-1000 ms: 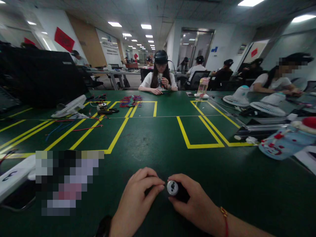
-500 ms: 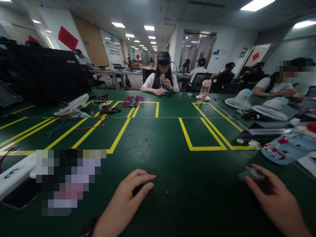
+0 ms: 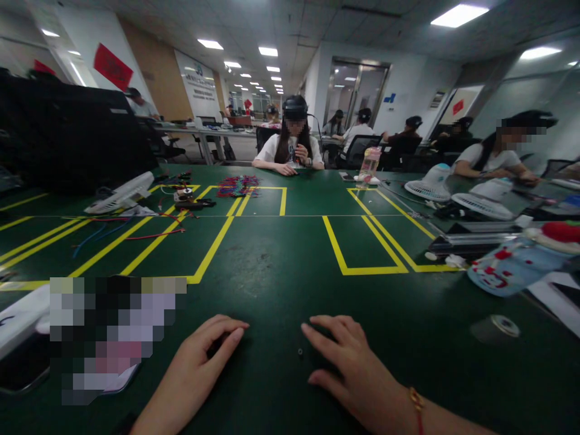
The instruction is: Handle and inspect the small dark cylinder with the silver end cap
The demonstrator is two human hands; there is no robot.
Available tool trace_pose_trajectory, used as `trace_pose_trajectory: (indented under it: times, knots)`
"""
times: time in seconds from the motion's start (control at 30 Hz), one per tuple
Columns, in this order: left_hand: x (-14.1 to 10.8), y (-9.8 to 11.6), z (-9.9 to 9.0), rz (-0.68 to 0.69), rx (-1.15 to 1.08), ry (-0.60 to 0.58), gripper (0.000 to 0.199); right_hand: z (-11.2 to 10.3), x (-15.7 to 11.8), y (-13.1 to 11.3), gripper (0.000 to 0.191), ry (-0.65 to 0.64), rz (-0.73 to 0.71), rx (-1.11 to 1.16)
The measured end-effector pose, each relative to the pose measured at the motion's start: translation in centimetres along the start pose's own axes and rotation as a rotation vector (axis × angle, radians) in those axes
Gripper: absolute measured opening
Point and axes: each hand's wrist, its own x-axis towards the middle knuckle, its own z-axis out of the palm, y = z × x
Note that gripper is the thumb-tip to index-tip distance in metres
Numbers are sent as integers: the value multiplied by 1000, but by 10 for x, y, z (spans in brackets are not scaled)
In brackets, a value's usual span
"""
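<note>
My left hand rests on the green table, empty, with its fingers loosely bent and the thumb tip close to the index finger. My right hand is open, palm down, its thumb and fingers spread towards a tiny dark ring-shaped part. That part lies on the table between both hands, apart from the fingertips. Away to the right, a short grey cylinder with a round hole in its end face lies on its side; neither hand touches it.
A blue decorated pouch stands at right, with white fans behind. Left lie a white power strip, a blurred-out item and loose wires. A co-worker sits opposite, near a wire bundle.
My right hand has let go of the grey cylinder on the right and moved left beside the tiny ring-shaped part. My left hand has shifted slightly left in view, as has the whole scene.
</note>
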Motion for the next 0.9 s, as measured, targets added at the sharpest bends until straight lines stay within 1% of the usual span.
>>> trace_pose_trajectory:
  times: [0.07, 0.1, 0.17, 0.23, 0.33, 0.4, 0.47, 0.5, 0.57, 0.63, 0.7, 0.77, 0.83, 0.9]
  knots:
    - [-2, 0, -1, 8, 7, 7, 22, 7, 17, -10, 23, -37, -69, 147]
    - [-2, 0, -2, 13, 6, 11, 21, 7, 20, -8, 16, -32, -86, 188]
    - [-3, 2, -2, 19, 1, 15, 21, 0, 15, 4, 20, 7, -66, 217]
    - [-3, 3, -2, 21, -5, 5, 21, -9, 3, 19, 22, 38, 18, 230]
    - [-1, 5, -1, 29, -4, -15, 22, -16, -11, 31, 27, -13, 131, 240]
    - [-1, 6, 0, 32, 4, -20, 22, -13, -12, 27, 37, -58, 147, 227]
    - [-2, 5, 0, 36, 10, -21, 22, -5, -4, 18, 43, -56, 116, 213]
    - [-2, 5, 0, 38, 13, -21, 22, -1, 2, 13, 40, -47, 93, 214]
    - [-3, 5, -1, 44, 18, -24, 22, 6, 13, 3, 26, -32, 46, 227]
    - [-3, 4, -2, 52, 24, -30, 22, 7, 20, -2, 16, -20, 26, 252]
    - [-3, 4, -2, 56, 27, -35, 21, -2, 18, 2, 17, -6, 37, 279]
    - [-3, 4, -3, 54, 26, -32, 21, -20, 6, 19, 17, 61, 111, 284]
    - [-3, 5, -3, 52, 21, -28, 21, -47, -18, 50, 20, 174, 268, 221]
    - [-2, 6, -2, 55, 15, -27, 21, -77, -51, 90, 31, 265, 457, 75]
